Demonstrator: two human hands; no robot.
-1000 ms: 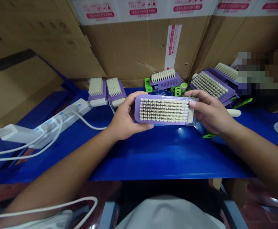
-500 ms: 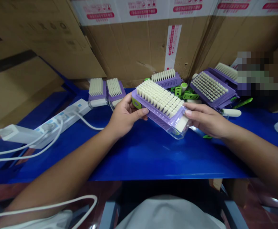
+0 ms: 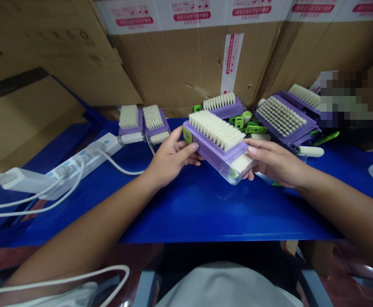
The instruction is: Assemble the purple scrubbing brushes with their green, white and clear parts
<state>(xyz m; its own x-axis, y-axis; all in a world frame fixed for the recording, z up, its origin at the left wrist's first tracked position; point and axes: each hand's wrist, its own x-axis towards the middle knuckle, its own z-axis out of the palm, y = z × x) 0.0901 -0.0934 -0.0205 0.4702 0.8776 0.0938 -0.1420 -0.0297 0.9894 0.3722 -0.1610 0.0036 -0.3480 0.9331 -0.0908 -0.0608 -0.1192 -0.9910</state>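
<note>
A purple brush (image 3: 216, 132) with cream bristles facing up is held above the blue table, between both hands. My left hand (image 3: 175, 155) grips its left end, thumb on the near side by a green oval piece. At the other end, my right hand (image 3: 267, 160) pinches the right side, next to a clear plastic cover (image 3: 232, 172) with a white part inside. The fingers under the brush are partly hidden. Behind it lies another purple brush (image 3: 221, 106) among green pieces (image 3: 253, 128).
Two purple brushes (image 3: 130, 121) stand at the back left, beside a white power strip (image 3: 77, 164) with cables. More brushes (image 3: 284, 119) are piled at the back right. Cardboard boxes (image 3: 186, 64) line the rear of the blue table (image 3: 205, 213).
The held brush has tilted, showing more of its near side, and its left end has shifted slightly right. My left hand has moved a little with it; the right fingers have curled further underneath.
</note>
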